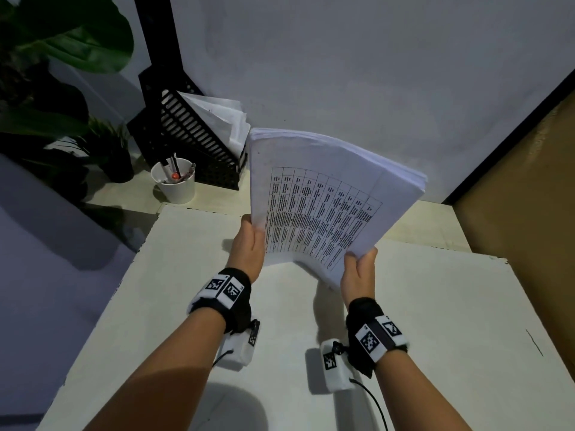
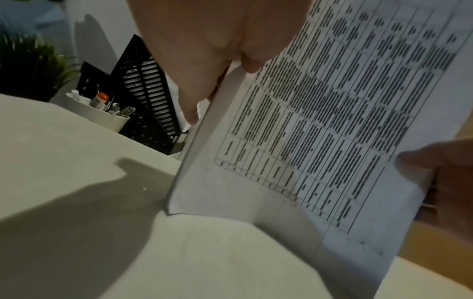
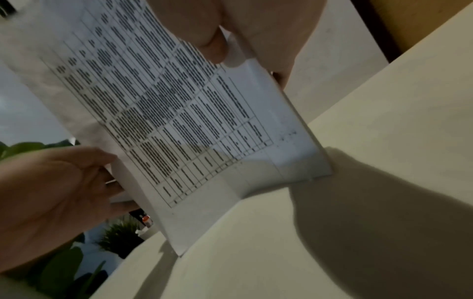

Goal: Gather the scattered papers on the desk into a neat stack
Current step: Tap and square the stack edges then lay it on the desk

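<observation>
Carefully — my left hand (image 1: 249,244) and right hand (image 1: 357,272) pinch the papers (image 1: 326,200) upright on the desk (image 1: 435,306); loosening risks them fanning out.

One paper stack (image 1: 326,194), two hands, one black file rack (image 1: 199,141), one white cup (image 1: 177,188), two potted plants.

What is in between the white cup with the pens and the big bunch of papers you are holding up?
The black file rack, with loose sheets in it, stands between the white cup and the paper stack. The head view shows this best.
</observation>
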{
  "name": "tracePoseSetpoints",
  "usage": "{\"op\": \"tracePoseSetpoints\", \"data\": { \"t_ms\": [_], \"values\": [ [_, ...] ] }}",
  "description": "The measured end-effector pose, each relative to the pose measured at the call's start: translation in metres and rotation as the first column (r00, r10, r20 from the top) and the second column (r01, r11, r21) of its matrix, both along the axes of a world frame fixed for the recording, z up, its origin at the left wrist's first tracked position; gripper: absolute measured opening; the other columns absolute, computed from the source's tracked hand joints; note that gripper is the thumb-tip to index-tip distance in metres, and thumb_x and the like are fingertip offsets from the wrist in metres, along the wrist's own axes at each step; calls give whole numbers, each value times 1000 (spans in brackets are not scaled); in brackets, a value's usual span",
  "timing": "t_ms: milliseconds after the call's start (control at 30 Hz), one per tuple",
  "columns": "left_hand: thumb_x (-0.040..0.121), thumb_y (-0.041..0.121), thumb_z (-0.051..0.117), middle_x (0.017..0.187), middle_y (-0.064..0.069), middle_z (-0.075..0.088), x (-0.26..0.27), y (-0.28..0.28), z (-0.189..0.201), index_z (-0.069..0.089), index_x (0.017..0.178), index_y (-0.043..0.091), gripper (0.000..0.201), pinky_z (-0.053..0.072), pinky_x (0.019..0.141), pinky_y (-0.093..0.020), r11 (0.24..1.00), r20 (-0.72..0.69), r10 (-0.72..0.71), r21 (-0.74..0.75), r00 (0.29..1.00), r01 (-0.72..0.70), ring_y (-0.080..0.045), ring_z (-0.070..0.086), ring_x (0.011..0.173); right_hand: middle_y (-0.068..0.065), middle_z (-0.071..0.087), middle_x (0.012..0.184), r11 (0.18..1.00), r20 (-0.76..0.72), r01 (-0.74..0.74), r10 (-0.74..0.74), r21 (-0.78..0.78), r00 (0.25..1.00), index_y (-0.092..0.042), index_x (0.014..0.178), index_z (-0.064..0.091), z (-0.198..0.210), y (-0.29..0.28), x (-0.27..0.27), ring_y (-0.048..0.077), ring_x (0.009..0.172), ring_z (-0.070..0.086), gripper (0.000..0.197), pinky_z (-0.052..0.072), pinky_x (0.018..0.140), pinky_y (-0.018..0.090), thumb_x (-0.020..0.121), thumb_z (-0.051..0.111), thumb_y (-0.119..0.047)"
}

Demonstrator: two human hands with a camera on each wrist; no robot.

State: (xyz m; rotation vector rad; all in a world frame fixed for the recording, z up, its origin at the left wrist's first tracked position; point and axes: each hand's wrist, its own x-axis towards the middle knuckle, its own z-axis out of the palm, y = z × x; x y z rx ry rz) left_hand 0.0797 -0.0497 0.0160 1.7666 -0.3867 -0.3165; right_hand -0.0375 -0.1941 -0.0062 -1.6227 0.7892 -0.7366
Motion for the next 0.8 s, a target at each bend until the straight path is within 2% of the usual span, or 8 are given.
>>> {"op": "tracePoseSetpoints", "data": {
  "t_ms": [133, 233, 333, 400, 467, 533, 667, 800],
  "values": [
    [101, 11, 28, 89, -13, 53, 6, 4, 0, 34, 98, 9, 7, 37, 60, -30, 977, 169, -5, 209, 986, -30, -24, 51, 78, -9, 46, 83, 994, -74, 30, -38, -103, 997, -8, 100, 33, 2, 0, -3, 0, 71, 45, 6, 38, 56, 10, 99, 37, -3],
    [100, 11, 27, 89, -20, 56, 10, 6, -1, 42, 104, 0, 19, 41, 66, -35, 942, 90, 2, 335, 996, -33, -29, 52, 76, -6, 42, 72, 989, -212, 33, -64, -144, 975, -7, 97, 36, 4, -3, -5, 14, 65, 41, 4, 35, 52, 15, 98, 39, -5],
    [94, 3, 27, 112, -24, 59, 8, 14, -8, 48, 118, -4, 32, 49, 82, -41, 854, -99, -27, 515, 995, 74, -37, 59, 97, 6, 47, 81, 1000, -510, -12, 17, 12, 860, -4, 91, 41, -5, -9, -8, 20, 82, 44, 5, 36, 64, 25, 95, 40, -3],
    [93, 0, 28, 122, -23, 55, 2, 22, -18, 46, 123, -5, 35, 47, 83, -37, 776, -211, -46, 608, 976, 168, -35, 56, 99, 13, 50, 91, 991, -668, -52, 120, 122, 735, -2, 87, 46, -14, -7, -11, 22, 89, 45, 10, 34, 73, 25, 94, 38, -1],
    [94, 1, 30, 131, -24, 50, -5, 29, -28, 37, 131, -6, 39, 45, 84, -37, 707, -301, -36, 667, 953, 237, -35, 54, 104, 22, 55, 111, 983, -767, -73, 176, 166, 617, 2, 103, 53, -20, 2, -14, 29, 98, 52, 18, 36, 77, 26, 94, 38, -3],
    [95, 2, 32, 135, -26, 48, -12, 33, -38, 29, 137, -8, 44, 44, 95, -40, 679, -320, 17, 699, 947, 224, -38, 52, 118, 23, 57, 120, 983, -823, -68, 180, 171, 538, -5, 99, 51, -25, 13, -17, 33, 115, 54, 13, 41, 83, 30, 95, 39, -8],
    [93, 0, 35, 127, -24, 52, -19, 39, -45, 33, 132, -3, 39, 47, 92, -41, 674, -290, 72, 719, 954, 168, -37, 55, 115, 13, 46, 79, 984, -836, -46, 173, 175, 521, -7, 60, 34, -29, 23, -19, 23, 89, 47, 36, 42, 79, 32, 96, 38, -3],
    [90, 0, 37, 115, -22, 59, -15, 44, -52, 45, 120, 0, 31, 49, 74, -36, 718, -244, 112, 690, 963, 91, -30, 55, 84, 4, 35, 64, 984, -832, -31, 166, 176, 529, -9, 58, 30, -27, 27, -14, 20, 85, 43, 39, 41, 74, 32, 96, 39, -2]
  ]
}}
